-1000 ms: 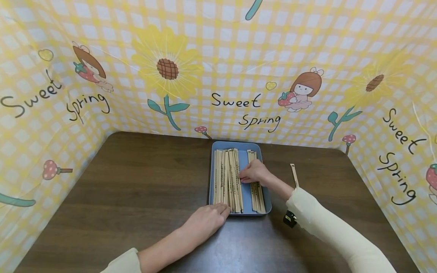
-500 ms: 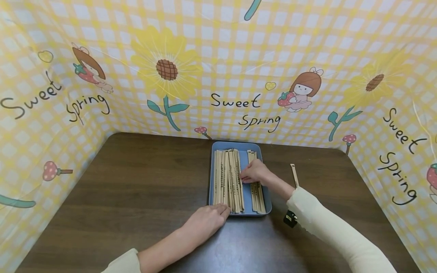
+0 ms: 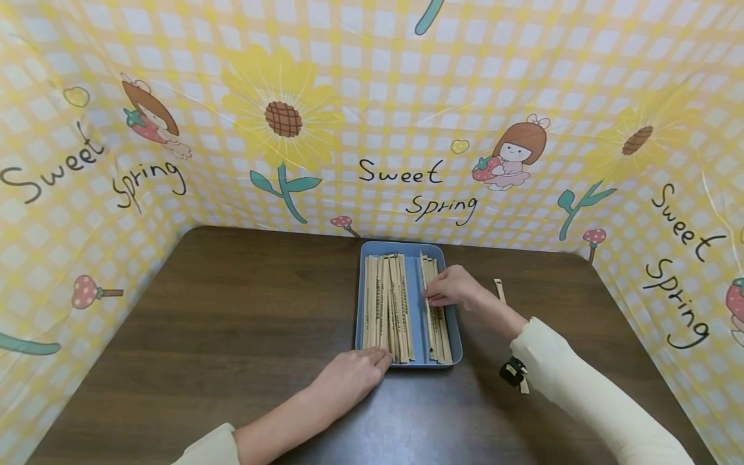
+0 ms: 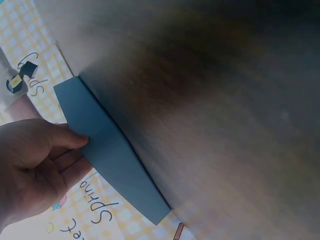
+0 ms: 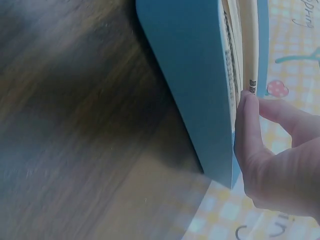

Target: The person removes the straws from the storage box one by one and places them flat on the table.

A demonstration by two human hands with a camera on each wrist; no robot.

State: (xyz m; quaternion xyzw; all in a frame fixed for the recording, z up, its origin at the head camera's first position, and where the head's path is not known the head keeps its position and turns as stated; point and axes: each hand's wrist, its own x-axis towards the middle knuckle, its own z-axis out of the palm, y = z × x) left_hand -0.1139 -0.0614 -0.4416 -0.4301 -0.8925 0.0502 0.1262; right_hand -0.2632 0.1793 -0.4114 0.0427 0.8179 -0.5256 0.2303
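A blue rectangular tray (image 3: 360, 310) holds slim paper-wrapped sticks printed with dark lettering, in a wide left group (image 3: 380, 303) and a narrower right group (image 3: 444, 339). My left hand (image 3: 354, 374) grips the tray's near wall; in the left wrist view the thumb lies against the wall's outside (image 4: 112, 150), fingers behind it. With thumb and fingertips, my right hand (image 3: 456, 287) pinches one paper-wrapped stick (image 5: 251, 45) at the left side of the right group. That stick stands a little higher than the others. The tray's inside is hidden in the left wrist view.
One loose wrapped stick (image 3: 498, 289) lies on the brown wooden table (image 3: 261, 290) right of the tray, partly under my right forearm. A checked yellow cloth (image 3: 395, 116) walls the table's back and sides.
My right hand has moved right from the left group to the right group, bringing a stick with it. The gap between the groups shows more blue tray floor. My left hand stays put.
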